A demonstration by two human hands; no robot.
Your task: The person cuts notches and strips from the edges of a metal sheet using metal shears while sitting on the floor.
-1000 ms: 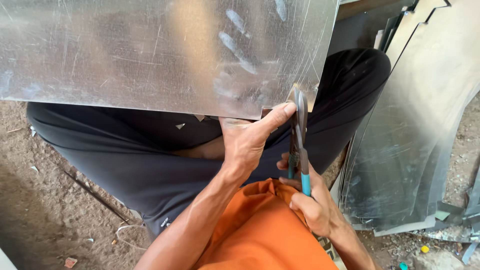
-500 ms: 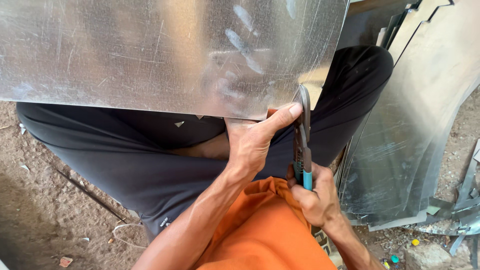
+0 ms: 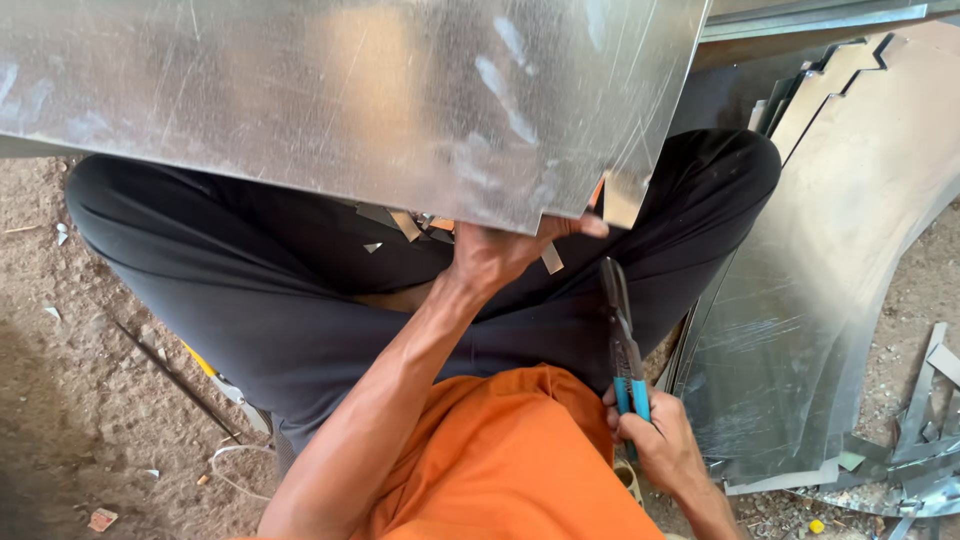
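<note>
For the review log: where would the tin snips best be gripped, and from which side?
Grip the tin snips at the blue handles, coming from below, the person's side. The dark blades point up toward the metal sheet, so the handle end is the near, safe end. The right hand already holds them there; the left hand grips the sheet's edge.

the single head camera looked steeply down, close over the lap [image 3: 300, 300], facing the dirt ground [image 3: 80, 400].
</note>
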